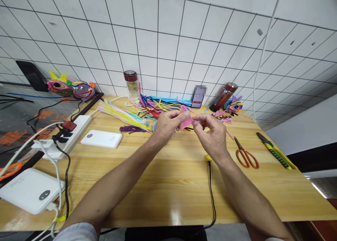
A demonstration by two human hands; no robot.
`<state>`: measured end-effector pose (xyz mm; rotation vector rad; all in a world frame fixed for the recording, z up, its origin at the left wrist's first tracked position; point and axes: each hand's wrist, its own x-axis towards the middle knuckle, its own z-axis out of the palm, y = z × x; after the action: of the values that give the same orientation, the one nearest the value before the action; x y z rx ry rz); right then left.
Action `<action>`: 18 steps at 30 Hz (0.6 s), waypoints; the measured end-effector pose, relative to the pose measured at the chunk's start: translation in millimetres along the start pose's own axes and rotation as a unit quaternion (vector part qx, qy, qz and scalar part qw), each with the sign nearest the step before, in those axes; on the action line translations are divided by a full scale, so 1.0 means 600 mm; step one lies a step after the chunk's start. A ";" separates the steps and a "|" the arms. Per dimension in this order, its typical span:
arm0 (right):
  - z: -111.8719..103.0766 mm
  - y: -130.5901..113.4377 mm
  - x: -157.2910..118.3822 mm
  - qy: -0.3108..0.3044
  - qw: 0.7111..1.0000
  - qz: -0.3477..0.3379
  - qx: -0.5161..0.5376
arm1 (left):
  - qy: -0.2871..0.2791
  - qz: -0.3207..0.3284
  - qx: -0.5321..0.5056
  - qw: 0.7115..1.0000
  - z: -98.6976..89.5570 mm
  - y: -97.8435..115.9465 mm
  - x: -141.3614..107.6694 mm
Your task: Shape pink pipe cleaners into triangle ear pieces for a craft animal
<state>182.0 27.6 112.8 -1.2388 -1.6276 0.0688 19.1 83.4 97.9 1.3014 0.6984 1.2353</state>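
My left hand (pixel 166 128) is closed, its thumb pressed over a flat pink piece (pixel 186 121) that looks made of fuzzy pipe cleaners laid side by side. On the piece's right edge my right hand (pixel 212 135) pinches with thumb and forefinger. Both hands are raised over the middle of the wooden table (pixel 163 185). Behind them lies a loose heap of coloured pipe cleaners (pixel 158 104). A bundle of pale and yellow pipe cleaners (pixel 123 114) is left of the heap, with a dark purple bunch (pixel 134 129) below it.
Orange-handled scissors (pixel 246 155) and green-yellow pliers (pixel 276 151) lie right. A phone (pixel 198 97), a glass bottle (pixel 131 85) and a dark red flask (pixel 223 96) stand along the wall. White power banks (pixel 102 139) and a power strip (pixel 75 135) with cables occupy the left.
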 end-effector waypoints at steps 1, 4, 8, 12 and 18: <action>0.000 0.000 0.000 0.000 1.000 0.003 0.000 | 0.004 -0.001 -0.002 1.000 0.001 0.001 0.000; 0.000 0.000 -0.001 -0.001 1.000 0.011 0.000 | 0.012 -0.004 -0.003 1.000 0.002 0.001 0.001; -0.001 -0.001 0.000 -0.007 1.000 0.013 -0.010 | 0.021 -0.005 -0.006 1.000 0.000 -0.005 0.004; 0.002 0.000 -0.001 0.001 0.999 -0.013 -0.036 | 0.054 0.016 -0.003 0.998 0.001 -0.002 0.004; 0.012 0.007 -0.005 0.037 0.996 -0.046 -0.072 | 0.073 0.048 0.027 0.996 0.009 0.006 -0.005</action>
<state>179.4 30.9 104.8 -1.2565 -1.6453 -0.1528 22.2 78.3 101.4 1.3104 0.7867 1.4086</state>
